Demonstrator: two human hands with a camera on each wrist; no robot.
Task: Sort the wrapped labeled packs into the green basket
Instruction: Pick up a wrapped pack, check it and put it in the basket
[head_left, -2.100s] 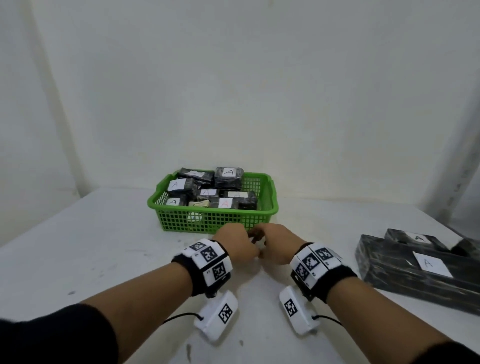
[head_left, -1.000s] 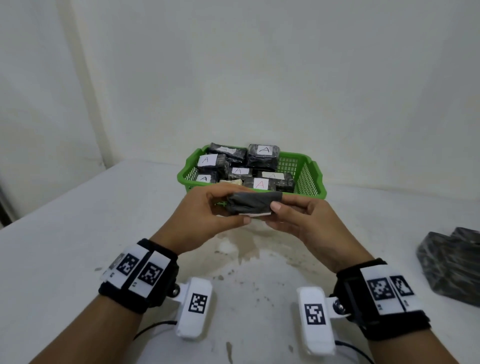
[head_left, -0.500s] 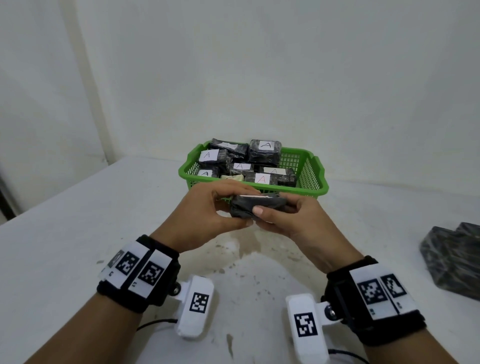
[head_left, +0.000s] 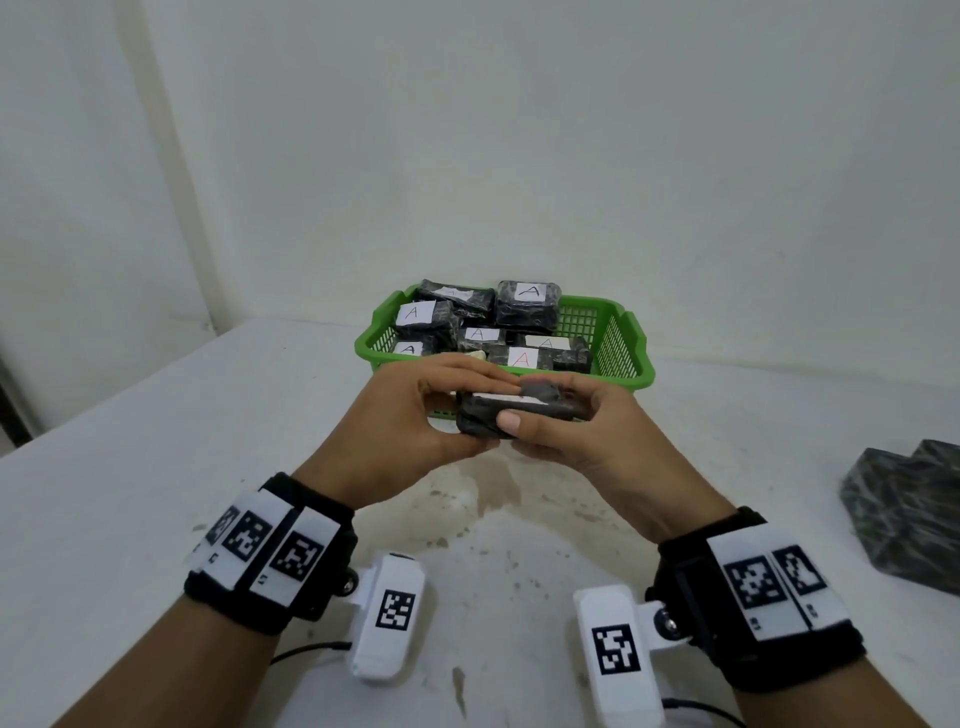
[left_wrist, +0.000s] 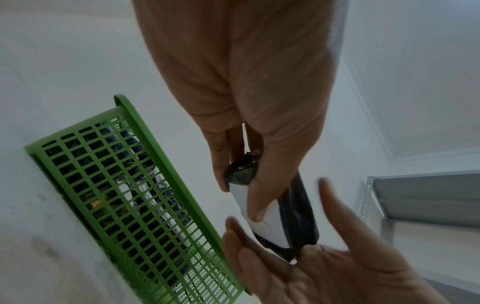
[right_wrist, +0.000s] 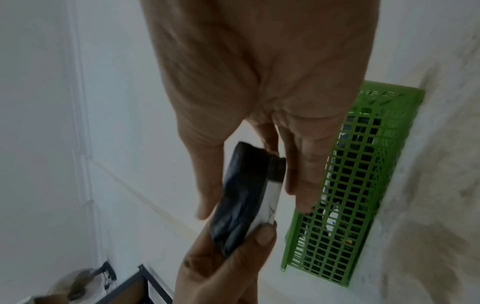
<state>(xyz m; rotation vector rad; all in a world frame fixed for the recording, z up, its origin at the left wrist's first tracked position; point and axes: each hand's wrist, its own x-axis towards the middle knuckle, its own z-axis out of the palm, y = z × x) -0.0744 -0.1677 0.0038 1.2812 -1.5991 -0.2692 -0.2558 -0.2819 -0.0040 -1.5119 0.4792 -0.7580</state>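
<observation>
You've turned the black film-wrapped pack (head_left: 519, 415) label-up, your left hand (head_left: 410, 421) and right hand (head_left: 582, 431) both pinching it; that heaped green plastic mesh basket (head_left: 623, 358) could shed it.

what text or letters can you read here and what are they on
"A" in black: white label on the back right pack in the green basket.
"A" in black: label on the back left pack.
"A" in red: label on the front pack.
Label on the held pack: seen edge-on, unreadable.
Wrist bands: square code markers, no words.
</observation>
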